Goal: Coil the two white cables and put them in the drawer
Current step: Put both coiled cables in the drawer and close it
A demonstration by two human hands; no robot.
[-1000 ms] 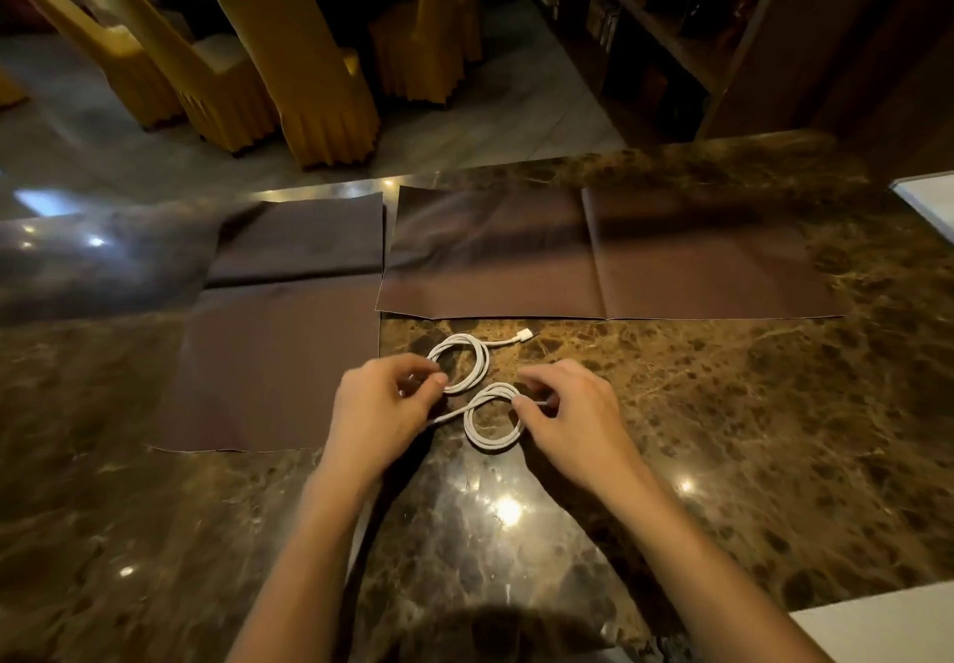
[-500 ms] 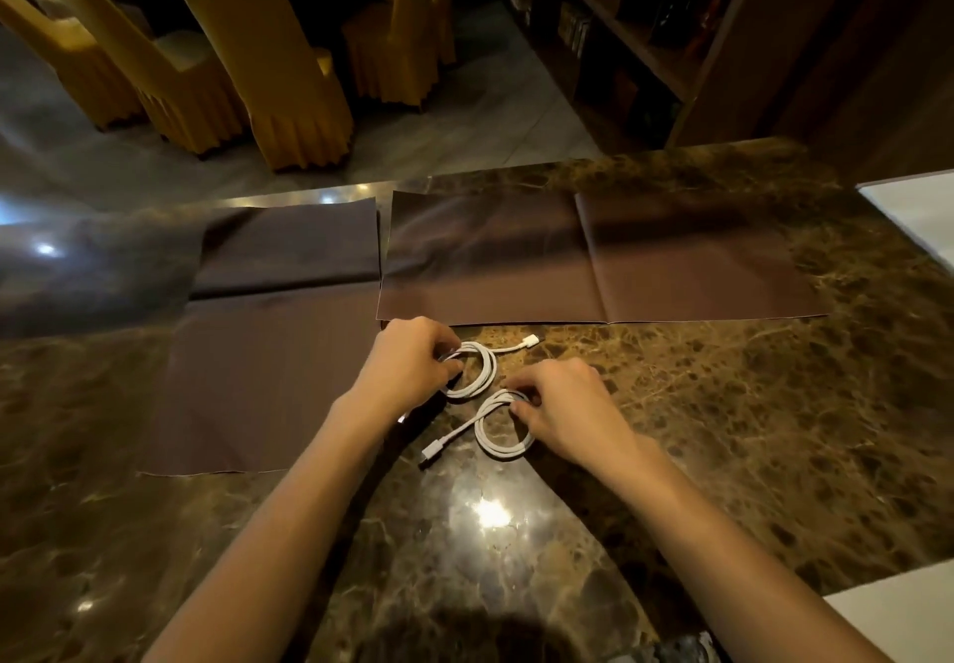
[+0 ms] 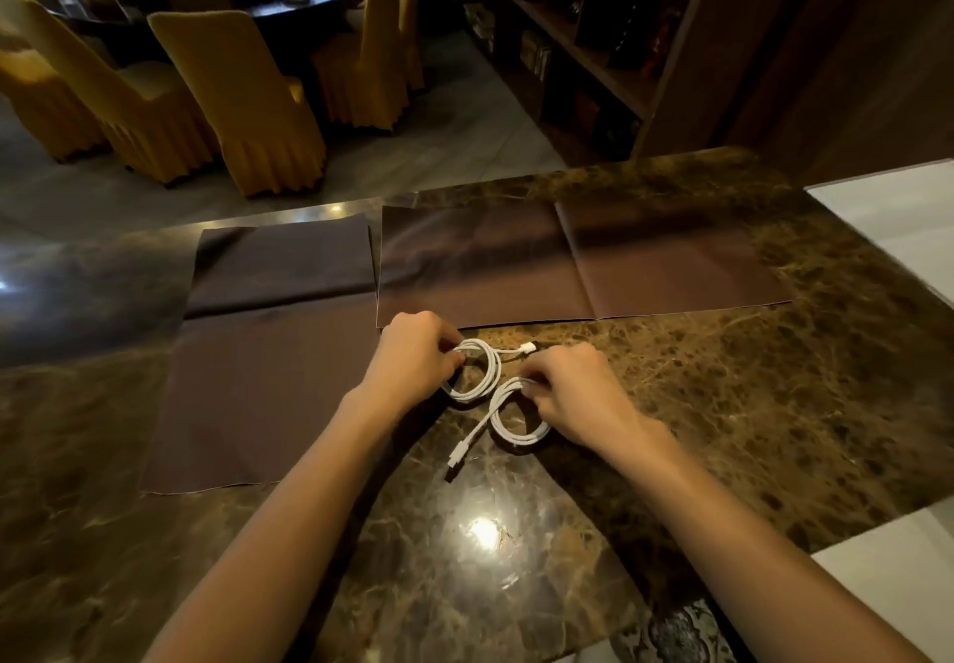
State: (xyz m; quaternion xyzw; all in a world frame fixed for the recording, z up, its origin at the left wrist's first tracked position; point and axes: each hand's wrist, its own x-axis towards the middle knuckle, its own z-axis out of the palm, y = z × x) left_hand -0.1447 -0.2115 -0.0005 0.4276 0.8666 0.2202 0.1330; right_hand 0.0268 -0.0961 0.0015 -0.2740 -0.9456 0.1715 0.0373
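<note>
Two white cables lie coiled on the brown marble counter (image 3: 722,404), side by side and touching. The far coil (image 3: 485,378) has a plug sticking out to the right. My left hand (image 3: 413,357) pinches its left rim. The near coil (image 3: 516,430) has a loose end with a plug trailing toward me on the left. My right hand (image 3: 578,394) grips its upper right rim, fingers curled over the strands. No drawer is in view.
Two dark brown cloths lie flat on the counter: one to the left (image 3: 258,352), one behind the cables (image 3: 568,259). White surfaces sit at the right edge (image 3: 903,228). Beyond the counter stand yellow-covered chairs (image 3: 242,94), a round table and a wooden bookshelf (image 3: 593,42).
My left hand let go of the near coil's loose end and moved up to the far coil. My right hand stays on the near coil.
</note>
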